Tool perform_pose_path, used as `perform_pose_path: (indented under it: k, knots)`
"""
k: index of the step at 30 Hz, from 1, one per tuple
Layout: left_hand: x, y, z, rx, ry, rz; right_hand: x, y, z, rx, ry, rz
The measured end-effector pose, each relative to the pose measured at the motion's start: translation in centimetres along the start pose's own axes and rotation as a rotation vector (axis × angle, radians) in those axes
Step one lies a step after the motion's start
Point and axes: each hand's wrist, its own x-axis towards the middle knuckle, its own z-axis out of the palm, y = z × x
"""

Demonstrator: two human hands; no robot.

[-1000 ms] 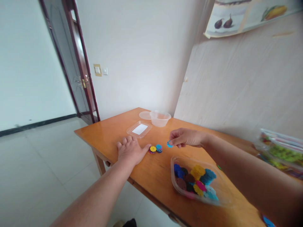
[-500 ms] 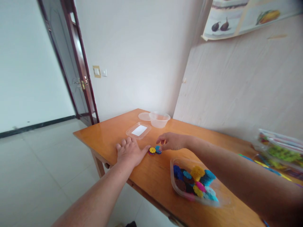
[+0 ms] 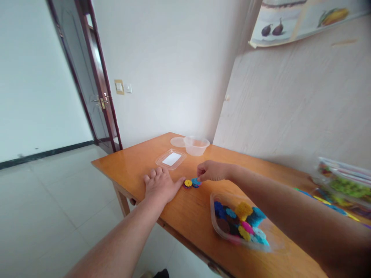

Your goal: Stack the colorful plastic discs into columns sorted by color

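The person worked at a wooden counter (image 3: 185, 208). A clear disc tub (image 3: 213, 218) sat toward its front edge, with notched discs (image 3: 244, 211) inside: yellow, blue, pink, brown, some darker. Two short stacks stood beyond the tub and to its left, side by side: the yellow-topped stack (image 3: 188, 183) farther from the tub, the blue-topped stack (image 3: 196, 182) closer to it. Left hand (image 3: 160, 185) was left of the tub, palm down, fingers spread, gripping nothing, thumb tip right by the yellow-topped stack. Right hand (image 3: 213, 171) was beyond the tub, fingertips bent down at the blue-topped stack; whether they pinched a disc could not be told. Rectangular lid (image 3: 171, 159) with white label lay farther beyond the tub, off left. Translucent bowl (image 3: 196, 147) stood well beyond the tub, round lid (image 3: 176, 142) also beyond, more leftward. Bagged packs (image 3: 344, 185) lay right of the tub, past the right forearm.
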Motion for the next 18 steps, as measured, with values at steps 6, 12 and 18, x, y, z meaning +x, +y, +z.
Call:
perform_pose_path:
  k: [6,12,18]
  knots:
    - [0.1,0.0,0.1,-0.006,0.003,-0.006,-0.4,0.4,0.1,0.126,0.006,0.043]
    - [0.1,-0.1,0.1,0.002,0.017,-0.002,-0.8,0.2,-0.1,0.205,0.048,0.060]
    - [0.2,-0.2,0.3,-0.007,0.012,0.004,-5.0,0.5,-2.8,0.504,-0.057,-0.010]
